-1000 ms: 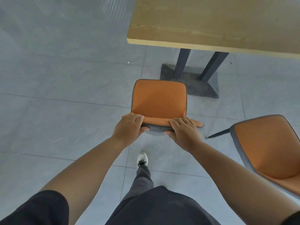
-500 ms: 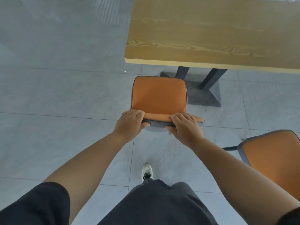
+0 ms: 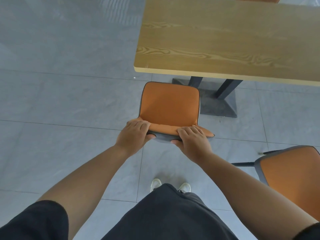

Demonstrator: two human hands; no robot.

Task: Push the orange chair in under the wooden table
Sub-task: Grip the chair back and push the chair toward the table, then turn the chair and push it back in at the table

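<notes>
**Chair held by its backrest, seat front just short of the table edge**

The orange chair [image 3: 168,105] stands on the grey floor on the near side of the wooden table [image 3: 225,40], close to the table's left corner. The front edge of its seat appears just short of the table's near edge, so I judge that the seat is not yet under the top. The dark table base [image 3: 220,104] lies just to the right of the seat and partly behind it.

Both hands grasp the top of the chair's backrest. The left hand [image 3: 134,135] holds the left end and the right hand [image 3: 191,141] holds the right end, with the fingers curled over the upper edge and the thumbs underneath, on the grey back side. Both stand about equally near to the chair.

The relation that matters: the chair lies straight ahead of the hands, and the table lies beyond it in the same line. The seat's front-to-back axis points toward the table edge, perhaps turned a little. A forward push, equal from both hands, looks sufficient; the seat's right side may come close to the table base.

A second orange chair [image 3: 292,177] stands well to the right of the held one, apart from it.
</notes>
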